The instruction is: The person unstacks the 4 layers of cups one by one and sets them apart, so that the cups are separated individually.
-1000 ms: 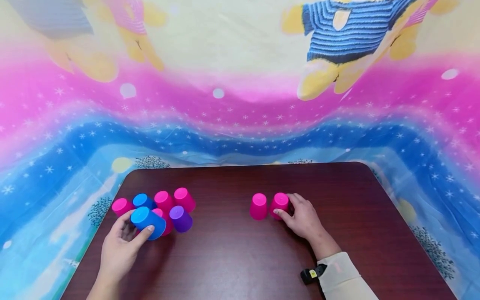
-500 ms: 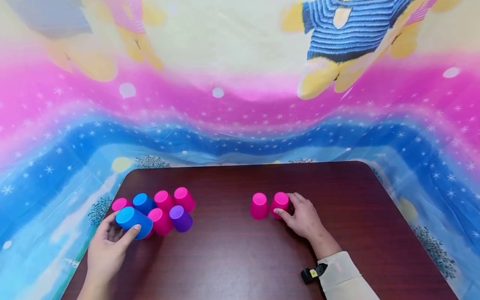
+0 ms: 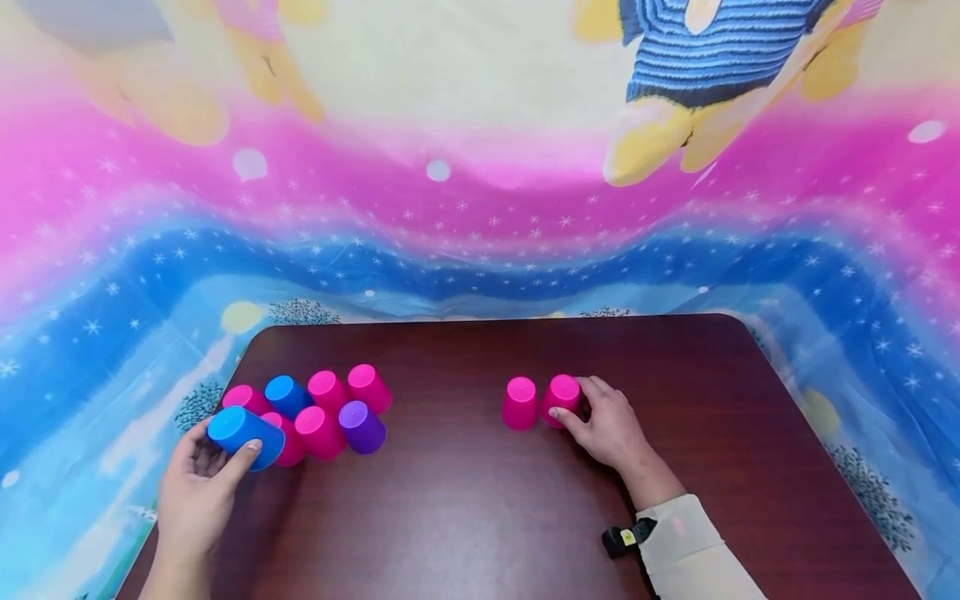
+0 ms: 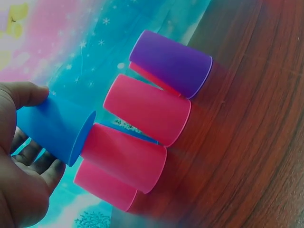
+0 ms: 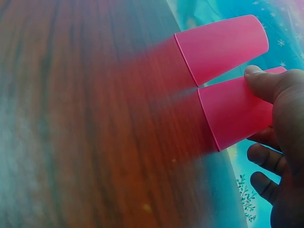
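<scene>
My left hand [image 3: 193, 500] grips an upside-down blue cup [image 3: 243, 435] between thumb and fingers. The cup is tilted and raised over the near left end of a group of upside-down cups. In the left wrist view, the held cup's rim [image 4: 84, 137] lies close to the top of a pink cup [image 4: 126, 156]; whether they touch, I cannot tell. My right hand [image 3: 611, 429] holds an upside-down pink cup [image 3: 561, 402] by its side, standing on the table. Close on its left stands another pink cup [image 3: 519, 405]. In the right wrist view their rims nearly meet.
The left group has a purple cup [image 3: 363, 428], a blue cup [image 3: 287, 397] and several pink cups [image 3: 321, 433] in two rows on the brown table [image 3: 442, 492]. A patterned cloth [image 3: 465, 217] hangs behind the table. A black device [image 3: 628, 537] sits by the right sleeve.
The left hand has moved leftward with the blue cup, uncovering pink cups in the near row. The right hand keeps its hold on the pink cup. The head view has shifted slightly.
</scene>
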Tool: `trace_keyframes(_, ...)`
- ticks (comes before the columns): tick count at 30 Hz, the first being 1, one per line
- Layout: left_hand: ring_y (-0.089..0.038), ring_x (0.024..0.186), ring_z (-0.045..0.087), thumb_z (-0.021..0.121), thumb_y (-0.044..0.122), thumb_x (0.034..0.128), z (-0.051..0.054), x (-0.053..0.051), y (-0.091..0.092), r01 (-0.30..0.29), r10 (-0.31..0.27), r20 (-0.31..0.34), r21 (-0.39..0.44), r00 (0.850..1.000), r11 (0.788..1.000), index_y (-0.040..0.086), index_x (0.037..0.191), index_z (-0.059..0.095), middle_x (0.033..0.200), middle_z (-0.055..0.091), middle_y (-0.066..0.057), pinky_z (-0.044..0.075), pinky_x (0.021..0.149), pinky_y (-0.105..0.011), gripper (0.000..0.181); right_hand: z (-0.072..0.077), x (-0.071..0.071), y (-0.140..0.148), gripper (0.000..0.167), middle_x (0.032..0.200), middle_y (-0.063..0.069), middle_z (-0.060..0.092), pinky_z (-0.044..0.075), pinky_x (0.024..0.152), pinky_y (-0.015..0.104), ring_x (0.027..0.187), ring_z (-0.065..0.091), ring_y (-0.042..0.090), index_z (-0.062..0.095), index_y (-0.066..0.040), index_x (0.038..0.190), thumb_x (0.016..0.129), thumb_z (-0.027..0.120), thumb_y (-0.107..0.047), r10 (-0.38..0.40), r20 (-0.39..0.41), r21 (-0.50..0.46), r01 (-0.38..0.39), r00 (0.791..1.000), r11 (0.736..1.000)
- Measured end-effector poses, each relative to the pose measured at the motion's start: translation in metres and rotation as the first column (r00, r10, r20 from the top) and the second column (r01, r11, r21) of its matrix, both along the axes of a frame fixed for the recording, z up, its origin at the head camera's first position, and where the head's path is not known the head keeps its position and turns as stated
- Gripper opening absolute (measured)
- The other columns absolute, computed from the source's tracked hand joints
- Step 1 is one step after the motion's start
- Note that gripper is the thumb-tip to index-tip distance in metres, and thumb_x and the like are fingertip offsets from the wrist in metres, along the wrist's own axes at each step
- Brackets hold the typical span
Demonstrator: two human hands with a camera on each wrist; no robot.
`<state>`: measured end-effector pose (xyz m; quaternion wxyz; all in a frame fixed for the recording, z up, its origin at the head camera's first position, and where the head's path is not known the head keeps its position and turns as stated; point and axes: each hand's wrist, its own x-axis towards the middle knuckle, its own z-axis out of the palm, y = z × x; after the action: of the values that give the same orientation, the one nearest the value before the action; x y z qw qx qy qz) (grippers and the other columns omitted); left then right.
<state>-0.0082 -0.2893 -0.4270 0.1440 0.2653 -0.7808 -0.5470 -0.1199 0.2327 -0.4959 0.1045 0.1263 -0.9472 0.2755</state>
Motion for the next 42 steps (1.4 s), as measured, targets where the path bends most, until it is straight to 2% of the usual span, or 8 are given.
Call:
trace_keyframes(14, -0.032, 0.150, 0.037, 0.078, 0.023, 0.0945, -0.003, 0.003, -0.016, -0.093, 0.093, -0.027, 0.016, 0.995, 0.996, 0.016, 0.161, 0.037, 0.163, 0.039, -0.018, 0.037, 0.109, -0.019, 0.078, 0.002, 0.001, 0.001, 0.065, 0.121, 0.011, 0.065, 0.053, 0.094, 0.059, 0.108, 0.062, 0.034, 0.062, -0.007, 0.134, 0.089, 0.079, -0.050, 0.001, 0.001, -0.001, -0.001, 1.000, 1.000)
trace_keyframes(24, -0.028, 0.151, 0.037, 0.077, 0.021, 0.0949, -0.005, 0.002, -0.029, -0.173, 0.177, -0.069, 0.068, 0.982, 0.983, 0.013, 0.159, 0.038, 0.163, 0.037, -0.020, 0.035, 0.112, -0.016, 0.076, 0.000, 0.000, 0.001, 0.063, 0.118, 0.010, 0.065, 0.054, 0.091, 0.058, 0.105, 0.062, 0.033, 0.062, -0.007, 0.133, 0.089, 0.079, -0.049, 0.001, -0.008, -0.005, -0.001, 1.000, 1.000)
trace_keyframes(29, -0.026, 0.150, 0.038, 0.077, 0.020, 0.0947, -0.008, -0.002, -0.037, -0.209, 0.215, -0.061, 0.092, 0.975, 0.974, 0.015, 0.158, 0.040, 0.163, 0.038, -0.018, 0.035, 0.113, -0.018, 0.074, 0.000, 0.000, 0.000, 0.062, 0.117, 0.009, 0.065, 0.054, 0.090, 0.057, 0.102, 0.063, 0.032, 0.063, -0.007, 0.132, 0.090, 0.079, -0.049, 0.011, -0.031, -0.009, -0.011, 0.999, 1.000)
trace_keyframes(34, -0.027, 0.152, 0.034, 0.075, 0.025, 0.0965, -0.014, -0.008, -0.043, -0.192, 0.194, -0.016, 0.065, 0.981, 0.979, 0.016, 0.162, 0.033, 0.165, 0.034, -0.017, 0.032, 0.118, -0.025, 0.078, 0.000, 0.000, 0.001, 0.063, 0.116, 0.009, 0.065, 0.054, 0.090, 0.056, 0.102, 0.063, 0.031, 0.063, -0.007, 0.132, 0.089, 0.080, -0.049, 0.005, -0.035, -0.006, -0.005, 0.999, 1.000)
trace_keyframes(42, -0.030, 0.153, 0.032, 0.074, 0.024, 0.0971, -0.033, -0.016, -0.047, -0.168, 0.167, 0.019, 0.070, 0.986, 0.983, 0.015, 0.164, 0.028, 0.166, 0.031, -0.017, 0.030, 0.120, -0.032, 0.081, 0.000, 0.000, 0.000, 0.062, 0.118, 0.009, 0.065, 0.052, 0.092, 0.056, 0.103, 0.062, 0.030, 0.063, -0.007, 0.133, 0.089, 0.080, -0.047, 0.011, -0.029, -0.006, -0.011, 1.000, 1.000)
